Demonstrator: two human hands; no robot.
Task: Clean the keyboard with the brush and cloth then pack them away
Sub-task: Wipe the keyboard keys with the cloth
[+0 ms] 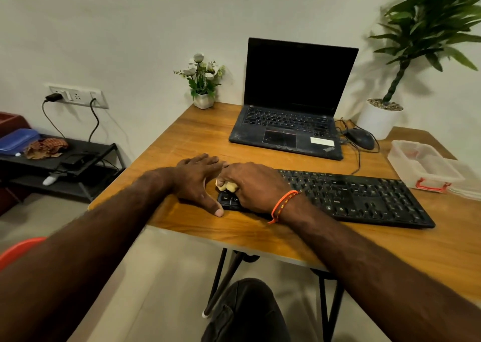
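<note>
A black keyboard [359, 198] lies across the wooden table [197, 136]. My right hand [252, 185], with an orange thread on its wrist, sits on the keyboard's left end, its fingers curled round a small bunched yellowish cloth [229, 186] held against the keys. My left hand [197, 183] rests flat on the table with spread fingers against the keyboard's left edge, thumb by the front corner. No brush shows in view.
An open black laptop [289, 123] stands behind the keyboard, with a mouse [361, 138] and cables to its right. A clear plastic box [421, 164] with a red clasp sits at the right. A small flower pot [203, 99] and a large potted plant [382, 117] stand at the back.
</note>
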